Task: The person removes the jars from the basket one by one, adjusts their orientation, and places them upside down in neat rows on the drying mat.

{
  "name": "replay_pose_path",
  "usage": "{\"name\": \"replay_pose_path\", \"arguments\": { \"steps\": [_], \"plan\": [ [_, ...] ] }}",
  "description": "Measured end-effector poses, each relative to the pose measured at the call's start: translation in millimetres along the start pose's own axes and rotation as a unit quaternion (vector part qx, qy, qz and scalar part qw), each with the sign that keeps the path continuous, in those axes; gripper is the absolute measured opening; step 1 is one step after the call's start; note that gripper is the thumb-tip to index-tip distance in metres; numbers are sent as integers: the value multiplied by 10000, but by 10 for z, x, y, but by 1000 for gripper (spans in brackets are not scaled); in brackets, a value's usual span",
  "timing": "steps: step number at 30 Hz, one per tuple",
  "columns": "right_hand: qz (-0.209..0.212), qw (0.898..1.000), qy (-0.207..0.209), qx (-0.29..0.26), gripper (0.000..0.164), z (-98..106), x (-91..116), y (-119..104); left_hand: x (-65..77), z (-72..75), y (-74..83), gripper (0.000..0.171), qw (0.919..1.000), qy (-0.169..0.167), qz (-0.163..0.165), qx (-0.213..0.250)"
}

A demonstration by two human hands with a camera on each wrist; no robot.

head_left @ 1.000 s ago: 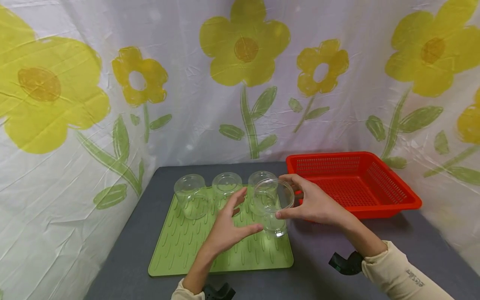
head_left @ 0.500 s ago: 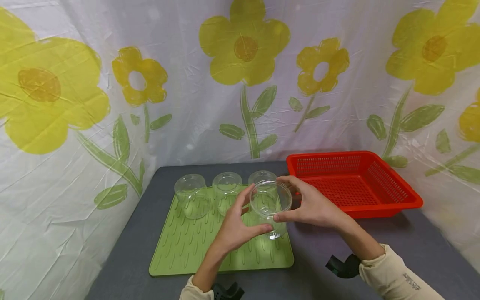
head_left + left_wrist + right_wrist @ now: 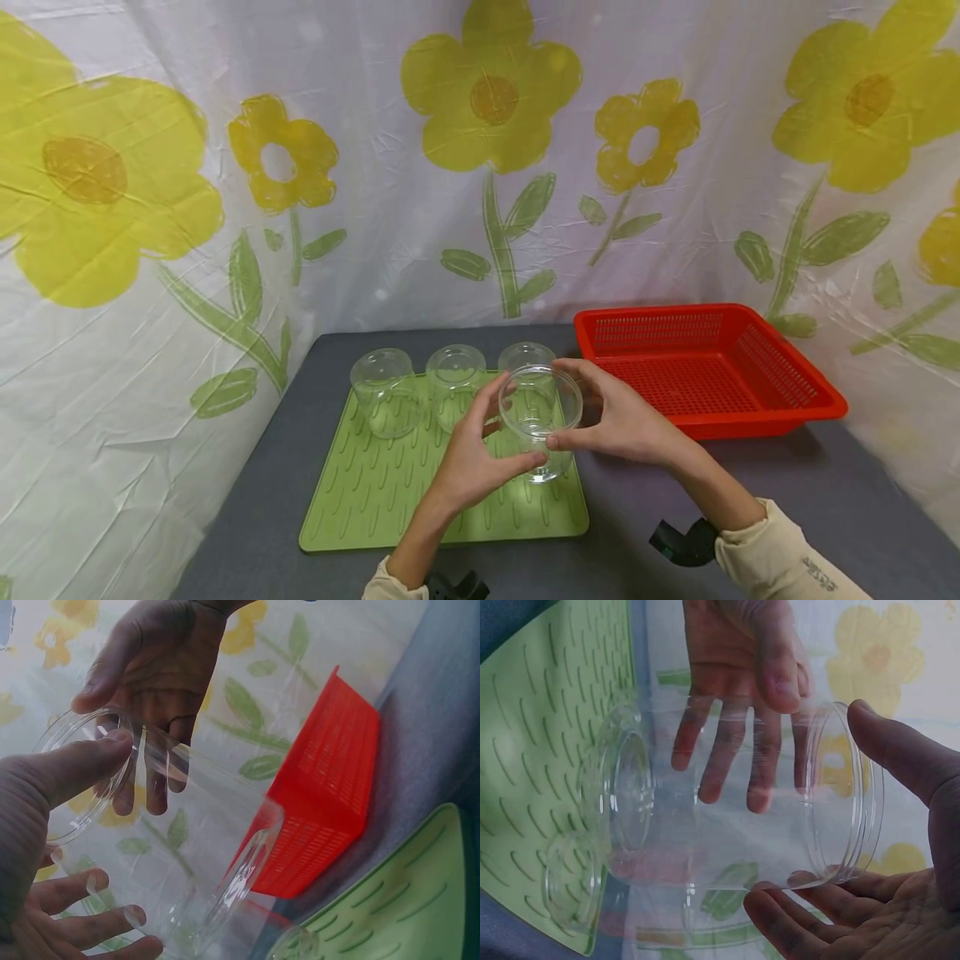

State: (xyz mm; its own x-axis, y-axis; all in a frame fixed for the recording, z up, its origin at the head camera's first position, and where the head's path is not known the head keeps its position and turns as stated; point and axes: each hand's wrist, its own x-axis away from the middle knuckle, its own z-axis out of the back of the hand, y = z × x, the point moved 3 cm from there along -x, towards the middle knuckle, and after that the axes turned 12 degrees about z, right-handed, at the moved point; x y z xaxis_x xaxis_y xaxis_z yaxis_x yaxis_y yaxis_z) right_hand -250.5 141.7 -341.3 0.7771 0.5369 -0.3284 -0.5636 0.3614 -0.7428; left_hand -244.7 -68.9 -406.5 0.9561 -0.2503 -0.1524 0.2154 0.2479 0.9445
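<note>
A clear plastic jar [image 3: 540, 410] stands upright in the air over the green mat [image 3: 375, 492], between both hands. My left hand [image 3: 476, 458] holds its left side, thumb in front and fingers spread behind the wall, as the right wrist view shows. My right hand [image 3: 630, 421] grips the right side near the rim, thumb in front. Behind on the mat stand three similar jars: a left one [image 3: 384, 392], a middle one [image 3: 453, 387] and a right one [image 3: 525, 354], partly hidden by the held jar. Whether the held jar bears a lid I cannot tell.
A red perforated plastic basket [image 3: 705, 375] sits at the right back of the dark grey table [image 3: 255, 517]. Behind the table hangs a white curtain [image 3: 375, 250] printed with yellow flowers.
My left hand has moved right, from beside the jar to holding it. The jar and right hand have shifted slightly left and down. The other jars and basket stay put.
</note>
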Motion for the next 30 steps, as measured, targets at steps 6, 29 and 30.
{"name": "replay_pose_path", "arguments": {
  "steps": [6, 29, 30],
  "plan": [
    [127, 9999, 48, -106, 98, -27, 11, 10, 20, 13, 1, 101, 9999, 104, -46, -123],
    [849, 9949, 540, -61, 108, -378, 111, 302, 25, 78, -124, 100, 9900, 514, -147, 1304],
    [861, 9945, 590, -52, 108, -392, 106, 303, 25, 72, -126, 101, 9893, 487, -140, 1371]
  ]
}}
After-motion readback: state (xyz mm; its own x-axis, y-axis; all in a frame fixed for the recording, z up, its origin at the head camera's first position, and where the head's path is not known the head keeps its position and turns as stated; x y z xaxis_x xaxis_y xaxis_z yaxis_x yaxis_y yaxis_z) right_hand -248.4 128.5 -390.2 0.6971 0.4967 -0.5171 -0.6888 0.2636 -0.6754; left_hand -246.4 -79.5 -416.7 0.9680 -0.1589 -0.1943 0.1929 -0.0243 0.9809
